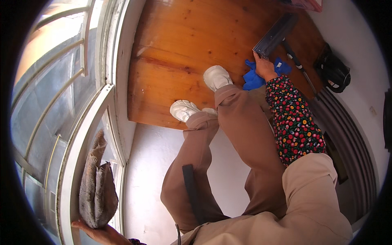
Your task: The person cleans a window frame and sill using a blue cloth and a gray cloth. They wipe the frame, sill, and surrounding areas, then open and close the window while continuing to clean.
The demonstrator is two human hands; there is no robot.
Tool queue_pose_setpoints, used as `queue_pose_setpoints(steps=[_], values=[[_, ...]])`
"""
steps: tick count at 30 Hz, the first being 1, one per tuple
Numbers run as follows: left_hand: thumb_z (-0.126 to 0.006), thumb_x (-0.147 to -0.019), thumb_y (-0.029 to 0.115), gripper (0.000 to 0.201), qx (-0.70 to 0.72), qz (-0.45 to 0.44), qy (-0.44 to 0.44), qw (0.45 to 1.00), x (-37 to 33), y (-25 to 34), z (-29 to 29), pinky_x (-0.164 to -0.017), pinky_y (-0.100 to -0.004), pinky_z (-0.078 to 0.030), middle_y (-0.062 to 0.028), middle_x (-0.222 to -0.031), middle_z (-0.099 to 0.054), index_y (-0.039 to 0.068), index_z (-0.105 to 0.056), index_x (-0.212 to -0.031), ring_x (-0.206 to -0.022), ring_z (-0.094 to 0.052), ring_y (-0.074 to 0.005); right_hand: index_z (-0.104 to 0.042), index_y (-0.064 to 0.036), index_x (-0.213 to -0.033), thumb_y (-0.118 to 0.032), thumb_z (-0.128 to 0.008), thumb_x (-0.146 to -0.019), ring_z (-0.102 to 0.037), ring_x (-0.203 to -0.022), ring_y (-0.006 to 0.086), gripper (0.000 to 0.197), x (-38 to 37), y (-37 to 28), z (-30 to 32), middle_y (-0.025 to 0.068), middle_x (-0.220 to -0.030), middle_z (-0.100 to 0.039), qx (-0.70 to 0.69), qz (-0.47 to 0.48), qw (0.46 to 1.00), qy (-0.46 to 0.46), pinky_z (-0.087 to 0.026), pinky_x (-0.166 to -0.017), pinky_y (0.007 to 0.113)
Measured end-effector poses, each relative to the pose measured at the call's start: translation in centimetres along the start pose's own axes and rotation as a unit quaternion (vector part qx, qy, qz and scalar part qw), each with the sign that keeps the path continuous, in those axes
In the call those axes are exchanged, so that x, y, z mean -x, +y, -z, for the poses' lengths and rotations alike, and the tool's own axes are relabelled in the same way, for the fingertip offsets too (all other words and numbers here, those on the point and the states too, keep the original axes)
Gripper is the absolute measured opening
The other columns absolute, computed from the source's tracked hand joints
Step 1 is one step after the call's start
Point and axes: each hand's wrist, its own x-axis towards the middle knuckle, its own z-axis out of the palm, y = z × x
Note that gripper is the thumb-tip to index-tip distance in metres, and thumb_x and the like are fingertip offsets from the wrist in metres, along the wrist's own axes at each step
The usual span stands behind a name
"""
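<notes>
At the lower left my left hand [98, 234] is closed under a bunched grey cloth [97, 192], beside the white window frame [67, 204]. Part of its grip is hidden by the cloth. Farther up, my right hand [266, 68] reaches to the near end of a long, dark flat-headed tool [277, 36], which looks like a squeegee. One finger lies along the head's end; the others are partly out of sight. A thin dark handle [299, 65] runs from beside the head down to the right. Crumpled blue cloth [253, 79] lies under and around my right wrist.
My white shoes [216, 77] stand on an orange-brown wooden surface [175, 36], with a pale surface [143, 163] below its edge. Window bars [53, 98] are on the left. A black bag-like object [334, 69] and dark ribbed material [347, 139] lie along the right wall.
</notes>
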Motion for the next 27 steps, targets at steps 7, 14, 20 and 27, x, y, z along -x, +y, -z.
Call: queue_pose_setpoints(steps=[7, 14, 20, 27], values=[[-0.035, -0.093, 0.052, 0.07, 0.002, -0.018, 0.045, 0.999, 1.0, -0.2, 0.9, -0.106, -0.0455, -0.03, -0.022, -0.14, -0.031, -0.002, -0.028, -0.138, -0.126, -0.037, -0.0343, -0.007, -0.0272, -0.145, -0.007, -0.052, -0.081, -0.044, -0.118, 0.0396, 0.081, -0.7, 1.6, 0.5, 0.0241, -0.133, -0.041, 0.054, 0.017, 0.993, -0.106, -0.044, -0.092, 0.043], [-0.056, -0.085, 0.008, 0.04, -0.397, -0.345, 0.017, 0.851, -0.3, -3.2, 3.8, -0.073, -0.0428, -0.046, -0.0281, -0.093, -0.059, -0.014, -0.043, -0.116, -0.082, -0.057, -0.0373, -0.008, -0.0233, -0.146, -0.003, -0.055, -0.077, -0.035, -0.125, 0.0409, 0.086, 0.4, 2.5, -1.7, 0.0249, -0.138, -0.035, 0.034, 0.044, 0.998, 0.001, -0.044, -0.09, 0.045], [-0.056, -0.086, 0.016, 0.033, -0.229, -0.238, 0.041, 0.943, 0.0, -4.0, 3.7, -0.061, -0.0437, -0.046, -0.0229, -0.086, -0.061, -0.006, -0.05, -0.109, -0.067, -0.056, -0.0319, -0.009, -0.0224, -0.145, -0.002, -0.056, -0.076, -0.036, -0.122, 0.0432, 0.086, 1.0, 2.6, -0.5, 0.0263, -0.137, -0.033, 0.002, 0.019, 0.997, -0.068, -0.045, -0.088, 0.047], [-0.032, -0.091, 0.059, 0.075, -0.028, -0.084, 0.016, 0.996, 1.4, -2.8, 0.7, -0.095, -0.0401, -0.041, -0.0236, -0.125, -0.045, -0.008, -0.041, -0.123, -0.11, -0.05, -0.0291, -0.009, -0.0224, -0.146, 0.001, -0.058, -0.075, -0.033, -0.125, 0.0435, 0.089, 1.5, 1.6, -0.1, 0.0247, -0.143, -0.024, 0.014, 0.016, 0.999, -0.033, -0.046, -0.088, 0.045]])
